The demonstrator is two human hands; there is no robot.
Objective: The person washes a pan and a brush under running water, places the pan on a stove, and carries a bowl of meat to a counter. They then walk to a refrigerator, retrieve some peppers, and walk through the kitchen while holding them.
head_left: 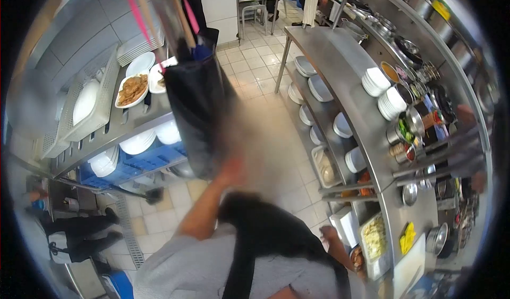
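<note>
At the upper left of the frame a plate of fried food (132, 90) is seen on the steel shelf (139, 119). At the centre the left hand (229, 172) is raised against a dark hanging bag (196, 102) — its grip cannot be told through the blur. At the lower right the right hand (328, 234) rests low beside the trays (375, 240) under the steel counter (340, 70) — its fingers cannot be made out.
</note>
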